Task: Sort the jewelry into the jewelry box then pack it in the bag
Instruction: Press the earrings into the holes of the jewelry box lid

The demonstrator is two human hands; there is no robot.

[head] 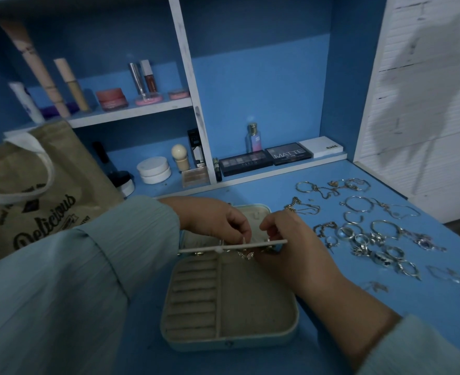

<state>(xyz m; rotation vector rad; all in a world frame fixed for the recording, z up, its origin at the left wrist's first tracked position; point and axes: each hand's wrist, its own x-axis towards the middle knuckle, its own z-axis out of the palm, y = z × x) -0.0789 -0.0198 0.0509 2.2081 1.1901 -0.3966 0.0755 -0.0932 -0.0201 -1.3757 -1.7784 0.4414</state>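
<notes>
An open light-blue jewelry box (291, 328) with a beige lining lies on the blue table in front of me, its lid (261, 212) tilted up behind. A white earring panel (207, 249) stands across its middle, with small earrings (246, 254) hanging from it. My left hand (218, 220) pinches something small at the panel's top edge. My right hand (291, 239) grips the panel's right end, fingers curled round it. Loose rings, bangles and chains (364, 239) lie spread to the right of the box. A tan tote bag (42, 190) stands at the left.
Shelves at the back hold cosmetics: tubes (39, 71), jars (112, 98), a white cream jar (154, 170), a perfume bottle (253, 136) and eyeshadow palettes (288, 154). A white slatted panel (426, 104) closes off the right side.
</notes>
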